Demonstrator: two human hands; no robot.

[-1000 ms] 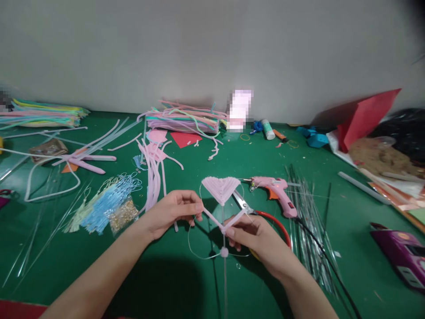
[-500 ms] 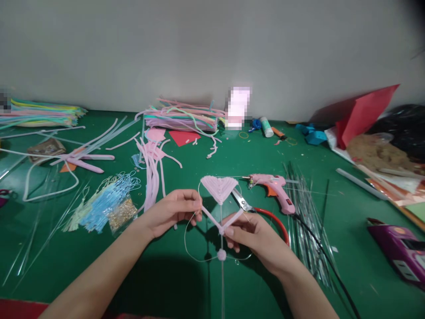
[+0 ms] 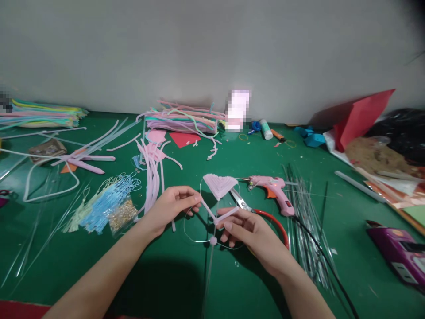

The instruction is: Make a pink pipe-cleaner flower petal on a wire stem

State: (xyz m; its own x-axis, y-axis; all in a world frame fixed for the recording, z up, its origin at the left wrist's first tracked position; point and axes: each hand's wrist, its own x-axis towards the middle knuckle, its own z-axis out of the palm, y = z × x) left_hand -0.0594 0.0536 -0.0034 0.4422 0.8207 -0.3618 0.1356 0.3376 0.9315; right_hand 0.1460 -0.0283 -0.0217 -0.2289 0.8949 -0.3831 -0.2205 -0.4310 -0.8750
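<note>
A pink pipe cleaner (image 3: 208,210), bent into a V, spans my two hands above the table. My left hand (image 3: 177,204) pinches its left end between thumb and fingers. Near the bend and along the other arm, my right hand (image 3: 244,228) grips it, with some fingertips hidden behind. Just beyond sits a ridged pink triangular piece (image 3: 220,185) of pipe cleaners, joined to a thin wire ring (image 3: 185,228). A small pink ball (image 3: 213,240) is at the ring's bottom, where a clear rod (image 3: 208,270) runs toward me.
Red-handled scissors (image 3: 270,215) and a pink glue gun (image 3: 274,184) lie right of my hands, near thin clear rods (image 3: 307,226). Blue tassels (image 3: 102,204) and a bag of gold beads (image 3: 122,215) lie left. Pipe-cleaner bundles (image 3: 182,120) line the back; a purple device (image 3: 398,250) stands far right.
The V of pipe cleaner has shifted slightly left and up, its right arm tilting flatter. The ball and rod below have swung left. Both hands keep their hold.
</note>
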